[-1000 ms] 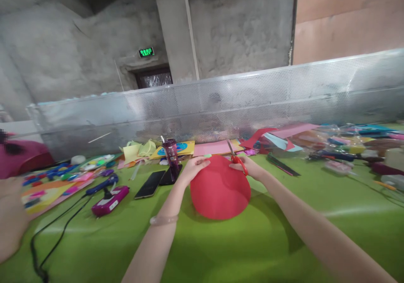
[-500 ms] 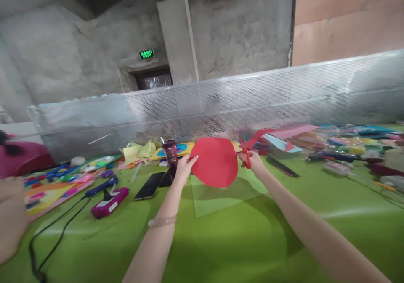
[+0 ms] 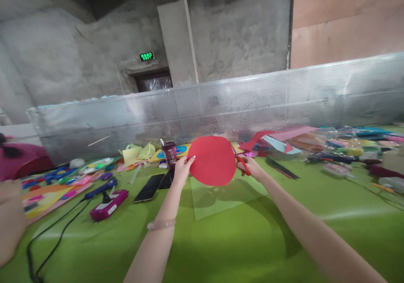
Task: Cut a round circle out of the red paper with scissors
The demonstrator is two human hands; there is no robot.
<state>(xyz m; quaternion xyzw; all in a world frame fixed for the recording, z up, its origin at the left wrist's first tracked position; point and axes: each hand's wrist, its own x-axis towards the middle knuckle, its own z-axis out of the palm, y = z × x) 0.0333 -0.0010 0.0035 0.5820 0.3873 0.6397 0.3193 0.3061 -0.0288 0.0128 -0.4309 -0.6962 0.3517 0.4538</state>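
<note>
The green-covered bench (image 3: 227, 245) carries everything here. Above it, near the middle, a rounded sheet of plain red paper (image 3: 213, 161) is held up off the surface, its broad face turned towards the wearer. A thin, pale green rectangular sheet (image 3: 206, 205) lies flat on the bench below it.

The red sheet looks very light, probably thin card or heavy paper: it stands out flat from a one-sided hold, so it seems fairly stiff, though it would likely crease if pinched hard or bent. Its matt face should not be slippery. The outer edge is the sensible place to take hold, thumb on the face and fingers behind, leaving the opposite rim free.

The left hand (image 3: 182, 169) does just this, pinching the left edge with its thumb on the near face. The right hand (image 3: 253, 168) grips a pair of scissors with red plastic handles (image 3: 244, 166), blades pointing up beside the sheet's right edge; whether they touch the paper I cannot tell.

As for writing, the dark purple drinks cup with a white straw (image 3: 171, 153) bears pale print too small to read. The lit green exit sign (image 3: 147, 56) shows "EXIT" under Chinese characters. A white label (image 3: 112, 209) on the magenta power strip (image 3: 100, 212) is illegible.
</note>
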